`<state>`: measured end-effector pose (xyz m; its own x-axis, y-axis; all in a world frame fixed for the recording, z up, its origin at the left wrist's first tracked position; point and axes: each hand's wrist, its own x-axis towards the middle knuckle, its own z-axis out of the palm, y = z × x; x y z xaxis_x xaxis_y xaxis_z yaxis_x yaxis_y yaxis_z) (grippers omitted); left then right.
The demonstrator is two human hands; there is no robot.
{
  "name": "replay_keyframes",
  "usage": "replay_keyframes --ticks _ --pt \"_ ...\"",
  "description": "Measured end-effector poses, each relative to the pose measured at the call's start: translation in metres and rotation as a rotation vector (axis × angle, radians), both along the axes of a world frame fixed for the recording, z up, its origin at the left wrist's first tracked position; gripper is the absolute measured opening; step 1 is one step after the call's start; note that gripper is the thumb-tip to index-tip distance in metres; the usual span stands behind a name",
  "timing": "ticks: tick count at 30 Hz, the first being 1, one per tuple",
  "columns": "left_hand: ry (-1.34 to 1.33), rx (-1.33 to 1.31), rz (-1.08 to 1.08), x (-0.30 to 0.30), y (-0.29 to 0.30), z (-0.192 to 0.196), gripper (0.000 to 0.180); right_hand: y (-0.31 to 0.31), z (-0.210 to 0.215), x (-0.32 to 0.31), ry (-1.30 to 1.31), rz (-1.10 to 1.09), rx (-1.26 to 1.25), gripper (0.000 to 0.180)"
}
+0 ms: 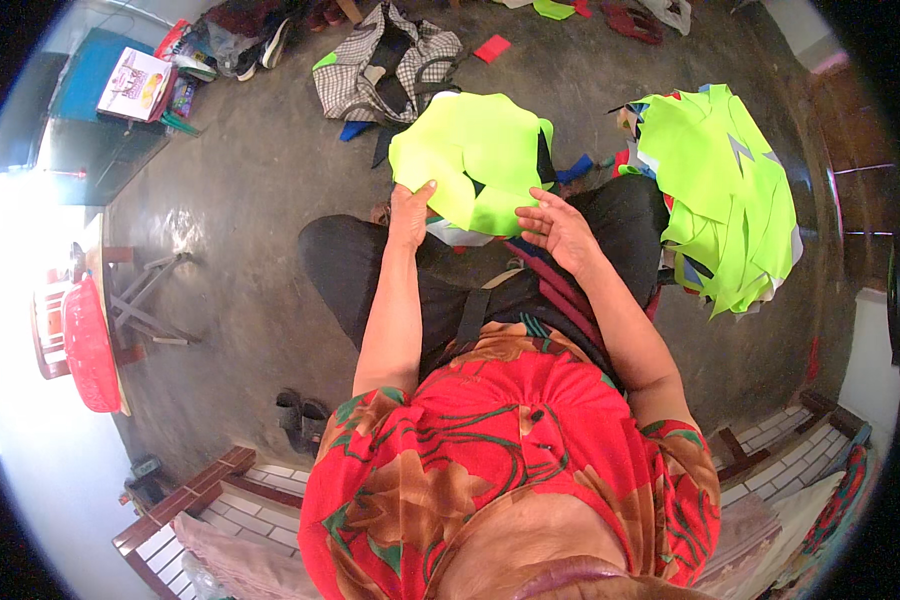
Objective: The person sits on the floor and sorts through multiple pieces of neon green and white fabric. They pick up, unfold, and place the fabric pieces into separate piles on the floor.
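Note:
Neon yellow-green fabric pieces (470, 145) lie in a loose stack in front of my knees. My left hand (410, 212) grips the near left edge of one pale yellow-green piece, thumb on top. At the stack's near right edge is my right hand (558, 232), palm partly turned up and fingers apart, with nothing seen in it. Black scraps show between the pieces at the stack's right side. What supports the stack is mostly hidden beneath it. To the right rises a large heap of similar neon fabric pieces (725, 190).
A checked black-and-white bag (385, 70) sits open beyond the stack. Blue scraps (575, 168) and a red scrap (491, 48) lie on the grey floor. Shoes (275, 45) are at the far left, a red plastic tub (90, 345) at the left, and black sandals (302, 420) nearer me.

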<state>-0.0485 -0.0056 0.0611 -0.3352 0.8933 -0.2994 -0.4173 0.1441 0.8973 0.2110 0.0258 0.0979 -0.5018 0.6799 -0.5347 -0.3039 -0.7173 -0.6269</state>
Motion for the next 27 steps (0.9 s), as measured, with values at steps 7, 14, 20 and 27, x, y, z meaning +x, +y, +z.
replay_keyframes --ticks 7,14,20,27 --pt "0.259 -0.477 0.193 -0.017 0.000 -0.045 0.051 0.002 -0.006 0.001 0.027 0.001 0.010 0.039" --pt "0.449 -0.407 0.235 -0.013 0.000 -0.051 0.065 0.002 -0.007 -0.001 0.000 -0.017 0.012 0.044" --pt "1.213 -0.439 0.318 0.003 -0.003 -0.042 0.073 0.000 -0.003 -0.003 -0.033 0.004 0.032 0.045" --pt "1.631 -0.088 -0.164 0.027 -0.002 -0.028 0.042 -0.003 0.001 -0.006 -0.058 0.025 0.066 0.039"
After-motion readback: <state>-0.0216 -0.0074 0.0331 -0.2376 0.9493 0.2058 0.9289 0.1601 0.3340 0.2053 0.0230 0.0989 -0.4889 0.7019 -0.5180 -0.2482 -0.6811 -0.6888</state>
